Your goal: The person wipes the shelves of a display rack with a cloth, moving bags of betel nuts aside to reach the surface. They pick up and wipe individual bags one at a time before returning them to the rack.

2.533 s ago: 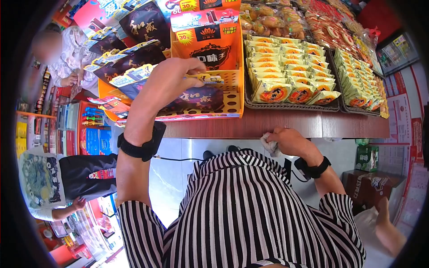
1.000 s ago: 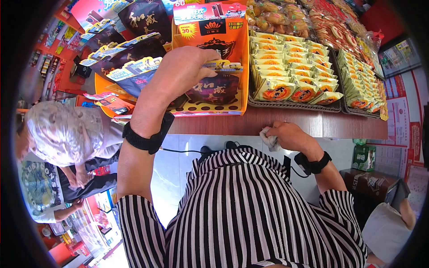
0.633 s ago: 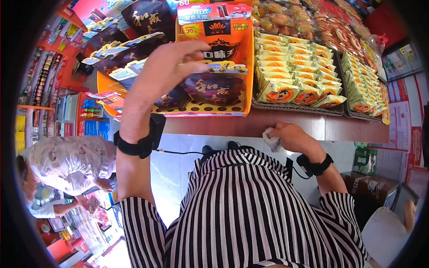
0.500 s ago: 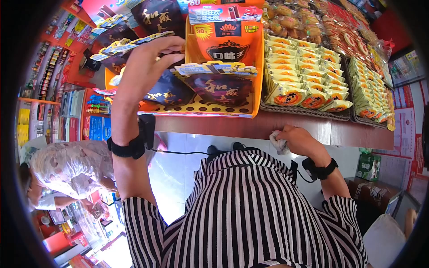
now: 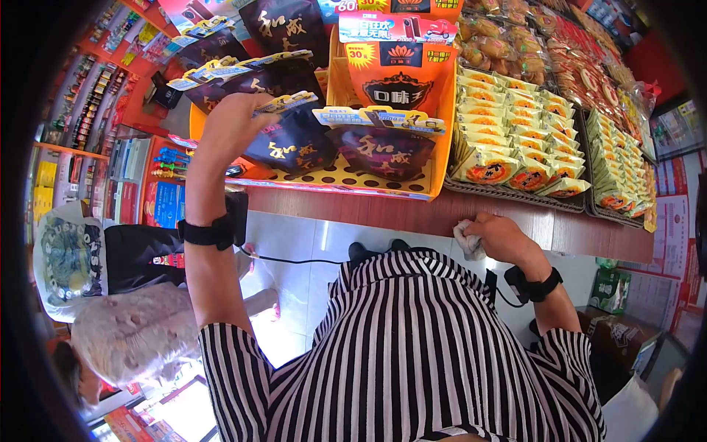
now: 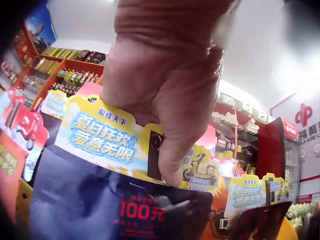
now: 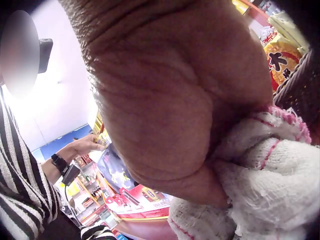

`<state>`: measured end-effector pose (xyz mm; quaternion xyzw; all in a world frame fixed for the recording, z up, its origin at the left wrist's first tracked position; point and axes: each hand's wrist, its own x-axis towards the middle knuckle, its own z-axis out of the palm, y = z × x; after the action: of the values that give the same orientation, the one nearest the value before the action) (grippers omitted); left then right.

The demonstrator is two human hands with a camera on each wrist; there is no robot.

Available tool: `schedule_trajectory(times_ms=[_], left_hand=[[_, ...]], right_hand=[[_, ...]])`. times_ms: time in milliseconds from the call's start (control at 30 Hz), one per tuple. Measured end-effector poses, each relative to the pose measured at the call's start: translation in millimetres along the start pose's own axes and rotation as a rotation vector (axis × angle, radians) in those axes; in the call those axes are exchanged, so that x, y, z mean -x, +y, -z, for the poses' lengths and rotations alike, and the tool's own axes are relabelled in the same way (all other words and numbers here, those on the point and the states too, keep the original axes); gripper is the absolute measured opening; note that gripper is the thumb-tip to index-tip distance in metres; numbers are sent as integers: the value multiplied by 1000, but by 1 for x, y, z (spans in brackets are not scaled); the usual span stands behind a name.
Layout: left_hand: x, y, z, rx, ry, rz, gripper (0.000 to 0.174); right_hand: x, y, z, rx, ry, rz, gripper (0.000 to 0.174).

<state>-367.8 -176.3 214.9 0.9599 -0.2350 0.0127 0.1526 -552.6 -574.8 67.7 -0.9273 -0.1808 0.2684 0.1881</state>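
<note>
My left hand (image 5: 234,132) pinches the yellow-and-blue card header of a dark blue pouch (image 5: 291,144) at the left front of the orange display box (image 5: 442,158). In the left wrist view the thumb lies on the front of the header, with the fingers hidden behind it; the dark blue pouch (image 6: 120,205) hangs below, marked 100. Beside it stands a dark purple pouch (image 5: 387,151) with the same kind of header. At the counter's front edge my right hand (image 5: 504,239) grips a crumpled white cloth (image 5: 468,237), whose pink stitching shows in the right wrist view.
Orange pouches (image 5: 394,77) and more dark pouches (image 5: 283,28) stand behind. To the right, wicker baskets (image 5: 515,199) hold yellow snack packets (image 5: 486,168). Red-brown counter wood (image 5: 353,214) runs along the front. A person in a pale patterned top (image 5: 136,331) is at the lower left.
My left hand has left the dark purple pouch, which now stands at the box's front, and moved left to the dark blue pouch. The right hand keeps the cloth near the counter edge.
</note>
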Motion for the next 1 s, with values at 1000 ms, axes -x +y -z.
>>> schedule_trajectory(times_ms=[1000], left_hand=[[1, 25, 19, 33, -147, -109, 46]], right_hand=[[-5, 1, -5, 22, 53, 25, 27]])
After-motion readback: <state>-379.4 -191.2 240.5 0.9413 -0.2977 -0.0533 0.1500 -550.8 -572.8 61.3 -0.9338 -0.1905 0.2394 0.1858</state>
